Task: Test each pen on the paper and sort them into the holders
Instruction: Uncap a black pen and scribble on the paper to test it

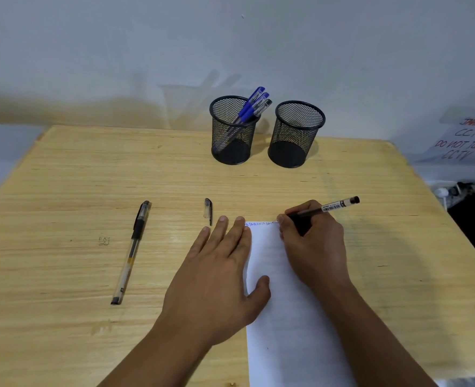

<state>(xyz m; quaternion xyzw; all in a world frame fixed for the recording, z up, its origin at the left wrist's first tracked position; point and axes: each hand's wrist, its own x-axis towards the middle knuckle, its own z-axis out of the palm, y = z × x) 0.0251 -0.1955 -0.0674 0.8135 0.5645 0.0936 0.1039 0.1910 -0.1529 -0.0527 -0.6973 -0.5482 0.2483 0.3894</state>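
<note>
My right hand (313, 244) grips a black pen (334, 206) with its tip on the top edge of a white paper sheet (283, 317), where small writing shows. My left hand (219, 269) lies flat, fingers straight, pressing the paper's left edge. A loose pen cap (208, 210) lies just beyond my left fingertips. Another capped black pen (132, 251) lies on the table to the left. At the back stand two black mesh holders: the left holder (232, 132) contains three pens, two with blue caps (254, 103); the right holder (296, 135) looks empty.
The wooden table (63, 177) stands against a pale wall. A paper sign with handwritten words (465, 141) hangs at the right, past the table's edge. A small pencil mark (104, 241) is on the tabletop at left.
</note>
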